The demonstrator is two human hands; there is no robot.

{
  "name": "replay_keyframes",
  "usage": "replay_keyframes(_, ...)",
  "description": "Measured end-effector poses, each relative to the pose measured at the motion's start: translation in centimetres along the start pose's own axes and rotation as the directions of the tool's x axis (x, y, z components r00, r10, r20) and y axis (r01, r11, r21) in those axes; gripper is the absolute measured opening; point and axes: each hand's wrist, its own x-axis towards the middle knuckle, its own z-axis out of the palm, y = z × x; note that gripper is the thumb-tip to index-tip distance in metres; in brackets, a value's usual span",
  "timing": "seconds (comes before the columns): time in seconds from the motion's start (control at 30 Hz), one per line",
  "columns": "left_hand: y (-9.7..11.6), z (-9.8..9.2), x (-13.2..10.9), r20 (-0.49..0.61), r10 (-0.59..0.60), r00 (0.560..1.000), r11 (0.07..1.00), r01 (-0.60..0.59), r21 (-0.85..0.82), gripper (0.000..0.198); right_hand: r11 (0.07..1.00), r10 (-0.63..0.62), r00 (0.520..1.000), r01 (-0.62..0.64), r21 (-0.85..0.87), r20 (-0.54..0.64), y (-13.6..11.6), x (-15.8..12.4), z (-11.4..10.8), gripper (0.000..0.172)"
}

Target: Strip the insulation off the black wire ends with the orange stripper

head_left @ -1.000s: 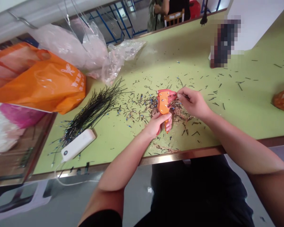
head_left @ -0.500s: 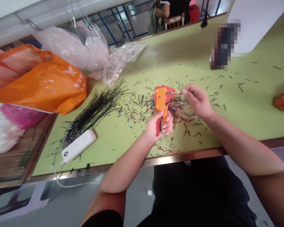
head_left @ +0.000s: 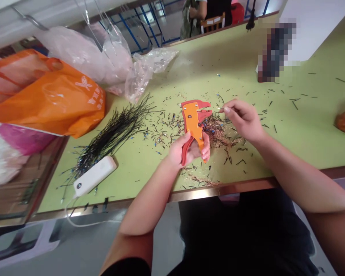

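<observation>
My left hand (head_left: 186,150) is wrapped round the handles of an orange and red wire stripper (head_left: 192,117), whose jaws point right and stand apart. Just right of the jaws, my right hand (head_left: 243,118) is closed in a pinch on a thin wire (head_left: 220,110); a bare, shiny end sticks out towards the tool. Most of that wire is hidden by the fingers. Beneath the tool lies a heap of copper strands and dark scraps (head_left: 217,132). To the left rests a bundle of black wires (head_left: 112,132), some with blue ends.
A white power bank (head_left: 95,176) with a cable lies by the wire bundle. An orange bag (head_left: 54,94) and clear plastic bags (head_left: 115,63) fill the back left. Short black offcuts dot the green table (head_left: 310,130). A white box (head_left: 313,27) stands at back right; a person (head_left: 201,13) sits beyond.
The stripper's jaws have come apart and its handles have spread in my left hand, which has shifted slightly left. The wire in my right hand is now clear of the jaws.
</observation>
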Motion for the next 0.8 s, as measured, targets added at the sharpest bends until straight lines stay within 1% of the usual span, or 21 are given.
replay_keyframes(0.1, -0.3, -0.1, 0.0, 0.011, -0.021, 1.0, 1.0, 0.021, -0.002, 0.056, 0.999, -0.002, 0.999, 0.001, 0.033, 0.034, -0.2, 0.0, 0.0, 0.033)
replay_keyframes(0.23, -0.5, -0.1, 0.0, 0.019, -0.043, 0.999, 0.999, 0.043, -0.029, 0.054, 0.997, 0.009, 0.997, -0.015, 0.078, 0.076, 0.4, 0.1, 0.2, 0.036)
replay_keyframes(0.37, -1.1, -0.2, 0.0, 0.101, -0.117, 0.988, 0.99, 0.124, -0.07, 0.051, 0.978, 0.038, 0.986, -0.07, 0.195, 0.164, 0.8, -0.1, 0.8, 0.037)
replay_keyframes(0.43, -1.3, -0.2, 0.1, 0.147, -0.143, 0.979, 0.987, 0.152, -0.054, 0.051, 0.96, 0.052, 0.977, -0.106, 0.26, 0.207, 0.9, -0.3, 1.2, 0.037)
replay_keyframes(0.5, -1.5, -0.2, 0.1, 0.169, -0.151, 0.974, 0.987, 0.159, -0.031, 0.054, 0.937, 0.067, 0.97, -0.141, 0.318, 0.233, 0.9, -0.5, 1.5, 0.037)
replay_keyframes(0.63, -1.6, 0.0, 0.1, 0.135, -0.122, 0.983, 0.992, 0.123, -0.003, 0.055, 0.918, 0.122, 0.968, -0.194, 0.346, 0.22, 1.0, -0.7, 1.7, 0.038)
replay_keyframes(0.8, -1.6, 0.2, 0.1, 0.017, -0.054, 0.998, 0.997, 0.055, -0.049, 0.051, 0.921, 0.141, 0.969, -0.204, 0.332, 0.205, 1.2, -0.5, 1.1, 0.033)
